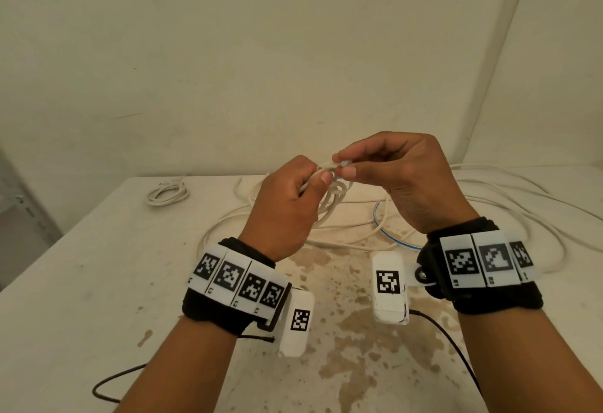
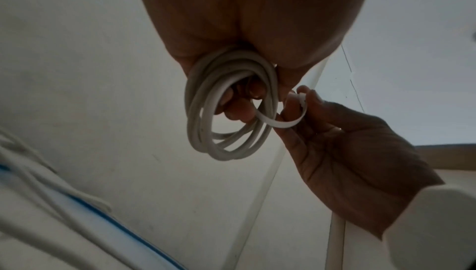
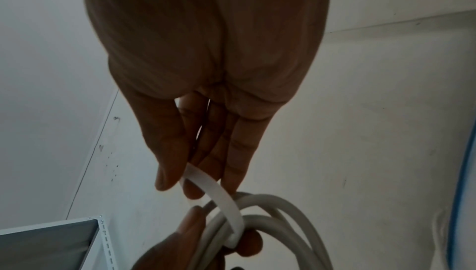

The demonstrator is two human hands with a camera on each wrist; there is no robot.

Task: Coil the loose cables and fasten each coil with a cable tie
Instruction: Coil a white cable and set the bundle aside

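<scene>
1. Left grip (image 1: 287, 197) is clamped around a small coil (image 2: 229, 107) of white cable, held up above the desk (image 1: 98, 282); right grip (image 1: 401, 178) pinches the white cable tie (image 2: 283, 119) between thumb and fingertips.
2. To finish well, I'd keep the turns bunched tight in the left fist, feed the tie's tail through its head, then pull snug without letting a turn slip out.
3. That coil is several round turns of off-white cable; the flat tie curves around one side of the bundle.
4. Beyond it, long loose cables (image 1: 489, 197), one with a blue line, sprawl on the stained desk, and another coil (image 1: 168, 192) lies far left.
</scene>
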